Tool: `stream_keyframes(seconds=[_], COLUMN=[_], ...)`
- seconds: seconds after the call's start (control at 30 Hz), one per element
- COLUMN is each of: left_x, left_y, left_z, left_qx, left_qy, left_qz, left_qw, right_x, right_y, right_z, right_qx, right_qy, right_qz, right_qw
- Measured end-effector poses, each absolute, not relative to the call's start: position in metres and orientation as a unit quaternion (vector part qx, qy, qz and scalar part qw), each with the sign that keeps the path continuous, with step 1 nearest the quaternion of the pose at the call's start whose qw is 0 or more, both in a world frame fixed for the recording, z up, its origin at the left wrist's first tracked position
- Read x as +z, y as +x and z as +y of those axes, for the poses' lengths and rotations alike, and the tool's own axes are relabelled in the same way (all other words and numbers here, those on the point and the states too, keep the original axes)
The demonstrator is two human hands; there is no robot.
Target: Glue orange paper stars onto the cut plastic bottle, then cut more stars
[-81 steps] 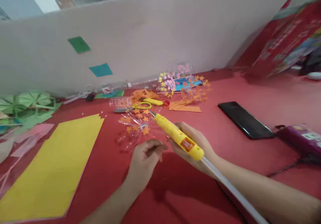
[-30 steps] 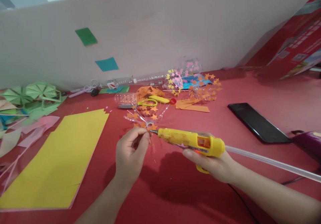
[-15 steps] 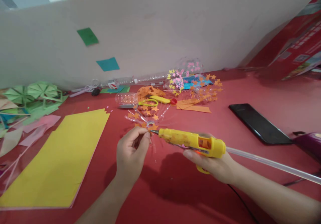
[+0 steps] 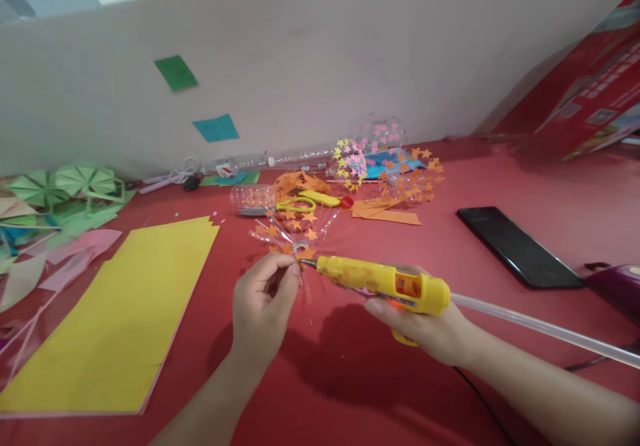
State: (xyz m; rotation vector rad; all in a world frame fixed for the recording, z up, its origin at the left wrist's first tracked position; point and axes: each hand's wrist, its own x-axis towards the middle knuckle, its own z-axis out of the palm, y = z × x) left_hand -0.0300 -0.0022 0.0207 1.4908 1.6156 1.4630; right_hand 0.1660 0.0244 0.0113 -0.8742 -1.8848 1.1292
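My right hand point(image 4: 425, 326) is wrapped round a yellow glue gun point(image 4: 370, 278), its nozzle pointing left. A long clear glue stick point(image 4: 540, 326) sticks out of the gun's back end. At the nozzle tip, my left hand point(image 4: 265, 299) has thumb and forefinger pinched together. What lies in that pinch is too small and hidden to make out. Just behind the fingertips is a cut clear plastic bottle piece point(image 4: 327, 223) with splayed strips, bearing several orange paper stars point(image 4: 310, 234). My left hand partly covers its near side.
Yellow-handled scissors point(image 4: 297, 205), a yellow comb-like tool point(image 4: 320, 198) and orange paper strips point(image 4: 387, 217) lie behind. Yellow paper sheets point(image 4: 115, 319) are at left, a black phone point(image 4: 517, 246) at right. Star-covered plastic pieces point(image 4: 413, 176) stand by the white partition point(image 4: 300, 66).
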Motion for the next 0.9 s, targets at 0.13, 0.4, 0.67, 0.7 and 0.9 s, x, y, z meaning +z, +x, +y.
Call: stream_keyframes(seconds=[0.13, 0.4, 0.67, 0.7, 0.9], left_x=[0.018, 0.024, 0.02, 0.019, 0.018], left_y=[-0.032, -0.036, -0.032, -0.028, -0.011], left_z=[-0.002, -0.004, 0.0, 0.0, -0.007], left_qx=[0.526, 0.542, 0.523, 0.499, 0.438], left_qy=[0.583, 0.589, 0.411, 0.393, 0.299], left_qz=[0.583, 0.578, 0.512, 0.496, 0.422], left_qw=[0.209, 0.158, 0.543, 0.592, 0.736], right_x=[0.014, 0.013, 0.011, 0.011, 0.013], right_y=[0.165, 0.169, 0.161, 0.159, 0.155], right_z=[0.025, 0.033, 0.03, 0.029, 0.03], right_qx=[0.43, 0.364, 0.285, 0.291, 0.31], right_qy=[-0.349, -0.327, -0.341, -0.349, -0.296], right_qz=[-0.746, -0.789, -0.79, -0.779, -0.781], right_qw=[0.37, 0.371, 0.422, 0.431, 0.453])
